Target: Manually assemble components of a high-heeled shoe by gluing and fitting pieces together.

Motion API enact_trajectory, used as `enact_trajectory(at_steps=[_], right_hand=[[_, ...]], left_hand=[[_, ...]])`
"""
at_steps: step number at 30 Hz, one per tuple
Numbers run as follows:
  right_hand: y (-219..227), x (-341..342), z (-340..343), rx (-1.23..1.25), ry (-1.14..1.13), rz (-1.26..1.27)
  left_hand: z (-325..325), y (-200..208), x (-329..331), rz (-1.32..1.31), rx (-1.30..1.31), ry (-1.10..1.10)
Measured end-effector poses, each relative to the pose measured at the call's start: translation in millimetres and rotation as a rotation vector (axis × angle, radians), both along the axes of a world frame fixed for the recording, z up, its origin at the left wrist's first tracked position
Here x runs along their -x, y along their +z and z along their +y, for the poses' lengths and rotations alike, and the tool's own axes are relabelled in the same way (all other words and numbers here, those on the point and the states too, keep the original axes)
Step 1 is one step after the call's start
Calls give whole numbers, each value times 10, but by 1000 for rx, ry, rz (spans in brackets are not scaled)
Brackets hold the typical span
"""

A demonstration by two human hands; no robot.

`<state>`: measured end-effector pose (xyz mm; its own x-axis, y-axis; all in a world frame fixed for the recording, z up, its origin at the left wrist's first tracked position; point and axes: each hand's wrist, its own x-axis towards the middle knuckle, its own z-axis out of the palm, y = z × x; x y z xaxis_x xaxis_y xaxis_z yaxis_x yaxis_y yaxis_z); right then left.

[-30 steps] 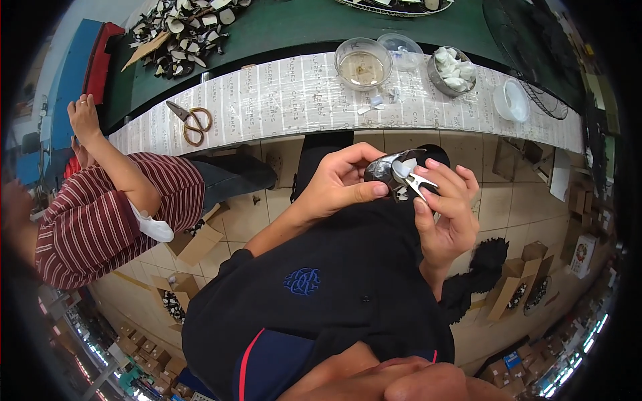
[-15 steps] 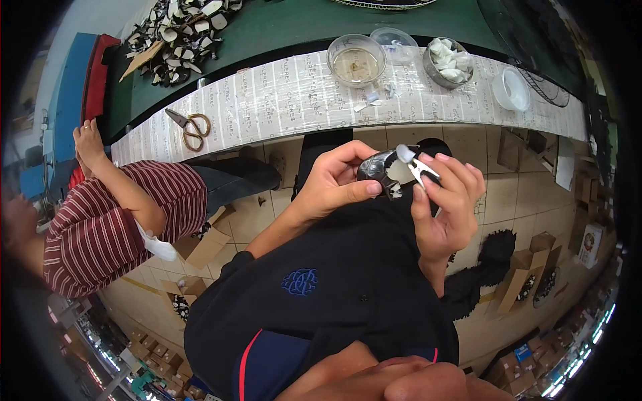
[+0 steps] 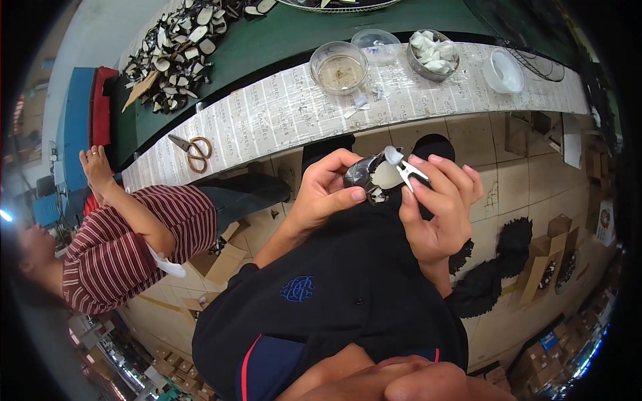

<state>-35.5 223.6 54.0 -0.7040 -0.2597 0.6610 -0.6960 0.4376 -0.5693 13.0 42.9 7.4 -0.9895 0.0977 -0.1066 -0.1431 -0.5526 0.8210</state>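
Observation:
My left hand [image 3: 321, 195] is wrapped round a small, glossy black piece [image 3: 362, 173] with a pale inner face, much like a shoe part. A white clip [image 3: 408, 176] is pinched between the thumb and fingers of my right hand [image 3: 439, 208]. At the clip's far end sits a rounded whitish pad [image 3: 393, 156], right at the upper edge of the black piece. Whether pad and piece touch, I cannot tell. Both hands are in front of my body, off the near edge of the bench.
On the paper-covered bench [image 3: 267, 115] are scissors [image 3: 196, 155], a bowl of liquid [image 3: 339, 69], a metal bowl [image 3: 433, 69] of white wads and a white cup [image 3: 502, 71]. Behind lies a heap of black-and-white pieces [image 3: 184, 50]. A person in a striped shirt [image 3: 134, 247] is at left.
The view has shifted slightly, so the bench and the person appear moved. Both hands keep their holds, and the clip with its pad stays at the black piece's edge.

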Motion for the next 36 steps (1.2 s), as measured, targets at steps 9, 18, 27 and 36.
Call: enact_trajectory(at_steps=[9,18,27,36], right_hand=[[-94,55,141,109,-191,-35],[-77,19,191,188,-73,-131],[-48,-45,108,84,53,-162],[-47,-44,96,7,-82,-99]], left_hand=[[54,91,70,-23,-80,-48],[114,81,101,-70,-136,-32],[121,89,114,-110,-116,13],[97,115,83,-169,-122,52]])
